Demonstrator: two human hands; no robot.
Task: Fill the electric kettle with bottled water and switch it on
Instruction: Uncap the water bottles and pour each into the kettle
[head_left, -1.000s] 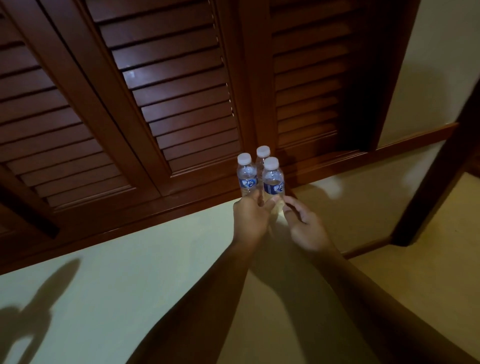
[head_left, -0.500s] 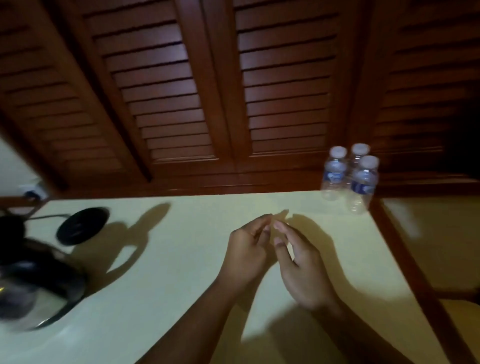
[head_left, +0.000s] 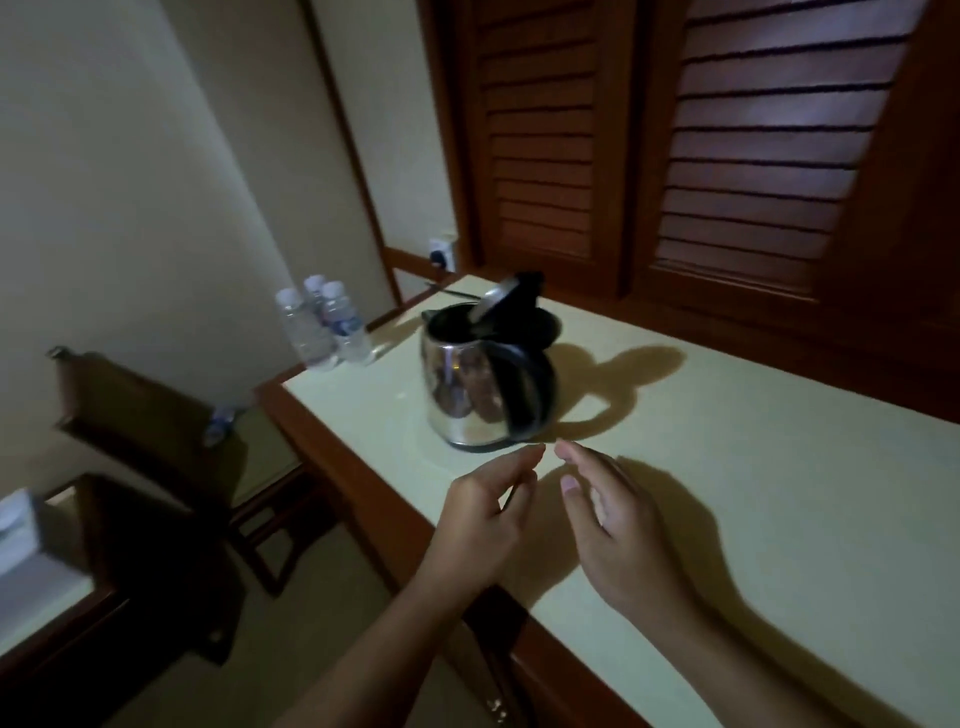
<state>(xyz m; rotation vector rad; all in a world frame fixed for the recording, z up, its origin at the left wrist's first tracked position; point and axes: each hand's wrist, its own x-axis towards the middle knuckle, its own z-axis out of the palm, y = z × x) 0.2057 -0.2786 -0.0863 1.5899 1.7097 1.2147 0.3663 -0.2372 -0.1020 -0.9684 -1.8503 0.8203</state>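
table (head_left: 753, 519): it lies under our fingers; we cannot tell if they touch it.
kettle (head_left: 467, 400): shiny, with its lid up. It stands on the table just past our fingertips, and no finger touches it.
left hand (head_left: 480, 514): the fingers (head_left: 522, 462) are bent a little and loose. They hold nothing.
right hand (head_left: 618, 535): the fingers (head_left: 579, 460) are nearly straight and a bit apart. They hold nothing. The tips of our two hands are near each other but apart.
bottles (head_left: 332, 327): three with white caps, far past our left fingers at the table's corner, and blurry.
black base (head_left: 548, 325): behind the kettle, mostly hidden by it.
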